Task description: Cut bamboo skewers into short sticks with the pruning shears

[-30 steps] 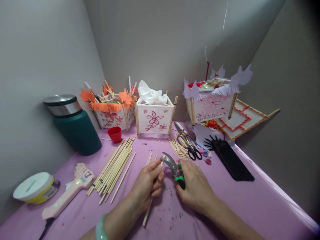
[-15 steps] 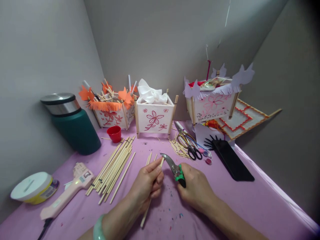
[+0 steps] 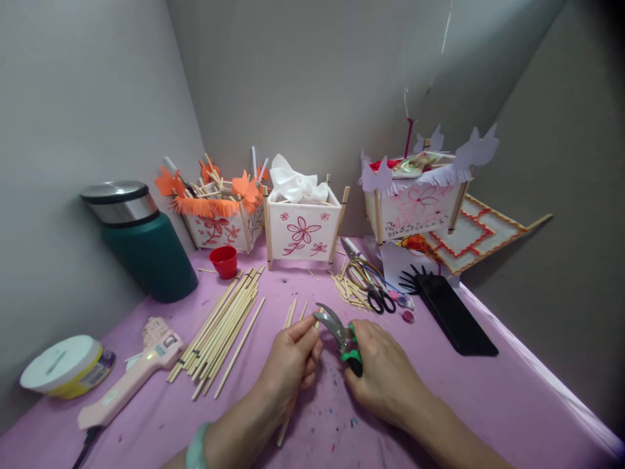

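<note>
Between the thumb and fingers of my left hand (image 3: 293, 355) is a thin wooden stick (image 3: 286, 423), its lower part slanting down below the palm. My right hand (image 3: 381, 365) is closed round the green and black handles of pruning shears (image 3: 334, 326). Their curved blades stand apart, on either side of the stick's upper end just above my left fingertips. Whether the blades touch the wood I cannot tell. A few more sticks (image 3: 291, 312) lie just behind my left hand. Left of it is a bundle of sticks (image 3: 229, 326), some bound with dark bands.
A pink glue gun (image 3: 131, 378), white-lidded tub (image 3: 63, 365), teal bottle (image 3: 146, 241) and red cup (image 3: 224, 262) stand or lie at left. Decorated boxes (image 3: 303, 231) line the back. Scissors (image 3: 374, 286), short stick pieces (image 3: 349, 286) and a black phone (image 3: 456, 316) are at right.
The shears' blades have spread apart and moved slightly left, around the stick's upper end. My right hand's grip has loosened and widened the handles. My left hand has shifted slightly.
</note>
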`<state>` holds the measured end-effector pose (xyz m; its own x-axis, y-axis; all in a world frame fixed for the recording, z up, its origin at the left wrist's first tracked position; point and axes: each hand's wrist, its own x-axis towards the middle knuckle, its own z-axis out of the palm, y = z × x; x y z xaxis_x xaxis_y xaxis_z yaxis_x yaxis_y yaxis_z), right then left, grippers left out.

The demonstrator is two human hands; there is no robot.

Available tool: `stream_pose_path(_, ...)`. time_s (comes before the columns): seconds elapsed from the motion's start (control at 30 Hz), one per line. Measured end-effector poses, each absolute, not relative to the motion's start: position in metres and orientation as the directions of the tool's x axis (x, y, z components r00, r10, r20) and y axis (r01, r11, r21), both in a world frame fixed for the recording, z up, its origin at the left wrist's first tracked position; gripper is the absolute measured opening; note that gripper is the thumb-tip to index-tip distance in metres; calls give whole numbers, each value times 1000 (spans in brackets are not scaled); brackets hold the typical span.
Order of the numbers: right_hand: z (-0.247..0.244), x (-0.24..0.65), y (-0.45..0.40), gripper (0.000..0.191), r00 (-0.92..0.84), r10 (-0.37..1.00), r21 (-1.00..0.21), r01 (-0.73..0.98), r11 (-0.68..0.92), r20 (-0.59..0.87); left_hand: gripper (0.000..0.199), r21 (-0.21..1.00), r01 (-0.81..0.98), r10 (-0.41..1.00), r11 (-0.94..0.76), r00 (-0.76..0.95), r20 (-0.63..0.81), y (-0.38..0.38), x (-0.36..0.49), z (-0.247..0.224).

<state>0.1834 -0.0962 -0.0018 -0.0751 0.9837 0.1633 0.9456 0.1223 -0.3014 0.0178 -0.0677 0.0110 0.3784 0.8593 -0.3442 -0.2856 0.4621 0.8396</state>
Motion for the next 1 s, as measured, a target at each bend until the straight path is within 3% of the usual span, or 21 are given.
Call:
stream_pose_path(0.13, -3, 185, -94, 12, -49, 989, -293, 952, 89, 142, 53, 830, -297, 858, 473, 371, -356, -68, 16, 14)
stream_pose_path(0.33, -4, 191, -88, 12, -20, 980, -308, 948, 81, 196, 45, 788, -338, 834, 515, 408, -371, -59, 13, 18)
stream_pose_path(0.5, -6, 198, -85, 43, 18, 944, -303, 949, 88, 331, 27, 777, -394, 850, 491, 414, -326, -58, 13, 14)
stream_pose_path(0.63, -9, 198, -88, 62, 13, 950, -267, 961, 74, 312, 22, 788, -379, 850, 486, 416, -323, -60, 15, 7)
stream_pose_path(0.83, -8, 196, -92, 45, 26, 942, -263, 962, 68, 335, 29, 805, -397, 874, 441, 395, -284, -54, 12, 1)
stream_pose_path(1.0, -6, 199, -91, 22, -16, 847, -300, 931, 206, 531, 35, 839, -421, 917, 344, 342, -204, -51, 12, 0)
